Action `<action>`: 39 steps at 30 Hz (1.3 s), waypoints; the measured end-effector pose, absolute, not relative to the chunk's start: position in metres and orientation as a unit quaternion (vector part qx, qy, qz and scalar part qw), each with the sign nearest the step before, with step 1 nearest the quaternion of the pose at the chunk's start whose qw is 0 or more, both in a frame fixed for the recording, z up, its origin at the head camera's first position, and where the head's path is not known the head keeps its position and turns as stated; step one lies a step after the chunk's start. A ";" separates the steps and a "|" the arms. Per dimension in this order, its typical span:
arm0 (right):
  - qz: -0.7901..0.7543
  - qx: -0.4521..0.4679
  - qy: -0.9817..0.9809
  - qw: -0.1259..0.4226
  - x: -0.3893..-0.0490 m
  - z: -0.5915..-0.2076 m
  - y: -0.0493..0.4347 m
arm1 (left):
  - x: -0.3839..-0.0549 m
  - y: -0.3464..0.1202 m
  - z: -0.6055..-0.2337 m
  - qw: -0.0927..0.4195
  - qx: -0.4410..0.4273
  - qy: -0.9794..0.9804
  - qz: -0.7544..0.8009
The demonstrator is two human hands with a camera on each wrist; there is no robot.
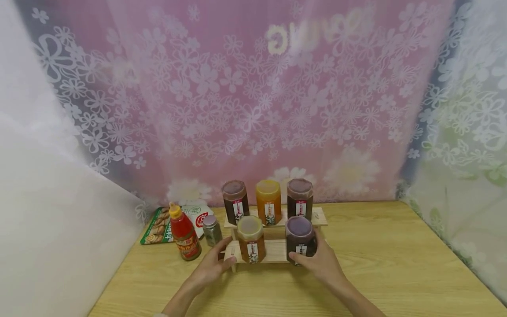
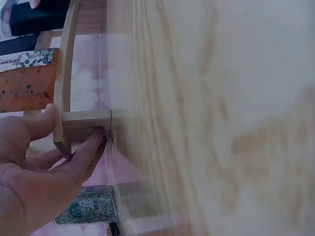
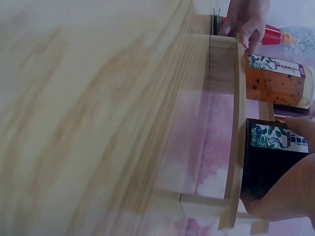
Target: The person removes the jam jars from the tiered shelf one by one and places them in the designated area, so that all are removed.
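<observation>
A small two-tier wooden rack (image 1: pixel 273 252) stands on the table and carries several jars. My right hand (image 1: pixel 322 259) grips a dark jam jar (image 1: pixel 299 235) at the right of its lower tier, thumb in front and fingers around the far side. In the right wrist view this jar (image 3: pixel 268 162) stands on the shelf board. My left hand (image 1: pixel 211 264) holds the rack's left end; in the left wrist view its thumb lies at the board's front edge and its fingers reach to the leg (image 2: pixel 86 119). Just right of it stands an amber jar (image 1: pixel 250 240) with dark specks.
On the upper tier stand a dark jar (image 1: pixel 235 202), an orange jar (image 1: pixel 269 202) and another dark jar (image 1: pixel 299 198). Left of the rack are a spice jar (image 1: pixel 212 231), a red sauce bottle (image 1: pixel 184 233) and a green-white packet (image 1: pixel 158 226). A floral curtain (image 1: pixel 253 101) hangs behind.
</observation>
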State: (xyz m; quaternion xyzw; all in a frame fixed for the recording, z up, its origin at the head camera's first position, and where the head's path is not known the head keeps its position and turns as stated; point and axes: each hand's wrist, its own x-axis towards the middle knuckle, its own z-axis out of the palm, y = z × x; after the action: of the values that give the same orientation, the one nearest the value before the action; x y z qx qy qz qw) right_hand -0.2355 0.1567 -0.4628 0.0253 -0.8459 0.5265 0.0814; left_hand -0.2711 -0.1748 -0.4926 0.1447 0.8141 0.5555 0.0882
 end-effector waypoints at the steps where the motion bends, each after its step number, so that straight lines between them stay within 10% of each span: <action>1: 0.526 0.025 -0.846 0.078 -0.234 -0.462 0.160 | -0.272 -0.174 -0.492 0.087 0.145 0.815 0.554; 39: 0.492 -0.027 -0.868 0.056 -0.222 -0.445 0.267 | -0.271 -0.173 -0.488 0.098 0.135 0.810 0.562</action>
State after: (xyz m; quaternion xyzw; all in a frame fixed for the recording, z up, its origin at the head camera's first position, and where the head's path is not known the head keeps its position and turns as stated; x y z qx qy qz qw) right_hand -0.2216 0.2670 -0.4449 -0.0267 -0.8681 0.4924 0.0563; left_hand -0.2712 -0.1730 -0.4882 0.1352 0.8103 0.5616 0.0985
